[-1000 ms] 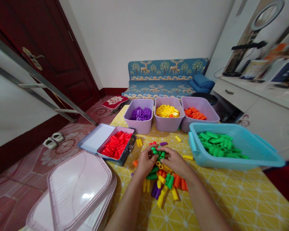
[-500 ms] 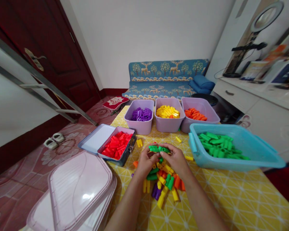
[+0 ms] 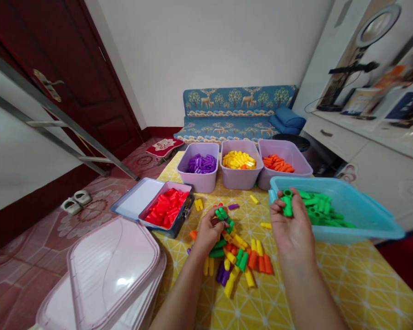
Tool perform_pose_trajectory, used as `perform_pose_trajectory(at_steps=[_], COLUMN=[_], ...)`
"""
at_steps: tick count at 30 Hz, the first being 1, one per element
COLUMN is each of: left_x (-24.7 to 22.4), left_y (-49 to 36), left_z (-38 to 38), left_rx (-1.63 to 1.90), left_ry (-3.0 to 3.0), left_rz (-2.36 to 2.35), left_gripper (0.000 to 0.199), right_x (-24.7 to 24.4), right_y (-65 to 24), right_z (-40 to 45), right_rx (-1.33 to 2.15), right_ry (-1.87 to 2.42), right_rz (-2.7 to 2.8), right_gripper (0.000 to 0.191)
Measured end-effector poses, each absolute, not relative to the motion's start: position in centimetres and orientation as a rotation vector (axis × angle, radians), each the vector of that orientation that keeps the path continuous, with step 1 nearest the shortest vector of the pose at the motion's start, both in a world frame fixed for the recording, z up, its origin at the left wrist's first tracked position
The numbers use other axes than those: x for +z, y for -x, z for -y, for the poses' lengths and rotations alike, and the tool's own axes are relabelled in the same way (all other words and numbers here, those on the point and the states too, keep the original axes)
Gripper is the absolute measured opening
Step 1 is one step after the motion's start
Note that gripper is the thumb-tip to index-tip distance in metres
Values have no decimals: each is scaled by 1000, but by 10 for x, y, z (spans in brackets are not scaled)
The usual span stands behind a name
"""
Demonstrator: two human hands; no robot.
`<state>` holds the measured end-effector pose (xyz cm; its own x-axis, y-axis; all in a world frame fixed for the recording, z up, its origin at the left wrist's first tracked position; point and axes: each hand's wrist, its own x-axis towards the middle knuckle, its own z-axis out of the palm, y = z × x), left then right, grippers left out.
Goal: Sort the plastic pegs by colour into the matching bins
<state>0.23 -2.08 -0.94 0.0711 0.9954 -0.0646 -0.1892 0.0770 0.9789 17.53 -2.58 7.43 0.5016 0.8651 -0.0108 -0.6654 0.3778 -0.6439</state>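
Observation:
My right hand [image 3: 293, 220] is closed round a green plastic tube [image 3: 287, 204], held up at the left rim of the blue tub [image 3: 337, 233]. Green tubes [image 3: 318, 206] fill part of that tub. Over the middle of the table, my left hand [image 3: 211, 229] grips more green tubes [image 3: 221, 213], its fingers curled about them. Below and beside it lies a loose pile of mixed tubes, among them yellow tubes [image 3: 230, 283], orange tubes [image 3: 261, 262], purple tubes [image 3: 223, 273] and another green pair [image 3: 242, 259].
Behind stand lilac bins of purple tubes [image 3: 202, 163], yellow tubes [image 3: 239, 160] and orange tubes [image 3: 278, 163]. An opened case [image 3: 177, 228] with red tubes [image 3: 168, 207] is at left. Pale lids [image 3: 113, 261] lie stacked front left. A sofa [image 3: 227, 123] is beyond.
My right hand has moved away from my left, rightward to the blue tub, carrying a green tube. My left hand stays over the pile with green tubes. A purple tube now shows beyond it.

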Motion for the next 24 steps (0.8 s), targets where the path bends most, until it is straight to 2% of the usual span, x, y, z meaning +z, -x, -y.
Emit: perform_pose_trajectory(at_steps=[7, 11, 15, 19, 24], left_x=[-13, -11, -7, -6, -5], left_y=[0, 0, 0, 1, 0], left_z=[19, 19, 19, 19, 19], left_rx=[1188, 1209, 1244, 1281, 1307], left_ry=[-1058, -1054, -1037, -1018, -998], left_rz=[-1038, -1048, -1030, -1024, -1026], left_gripper=[43, 35, 36, 41, 43], right_x=[79, 82, 85, 85, 87], right_y=[-191, -190, -180, -172, -186], right_z=[26, 29, 30, 30, 25], right_rx=[1000, 1037, 1099, 1029, 958], right_ry=[515, 540, 626, 618, 522], right_rz=[163, 154, 228, 349, 206], right_gripper=[11, 16, 26, 23, 20])
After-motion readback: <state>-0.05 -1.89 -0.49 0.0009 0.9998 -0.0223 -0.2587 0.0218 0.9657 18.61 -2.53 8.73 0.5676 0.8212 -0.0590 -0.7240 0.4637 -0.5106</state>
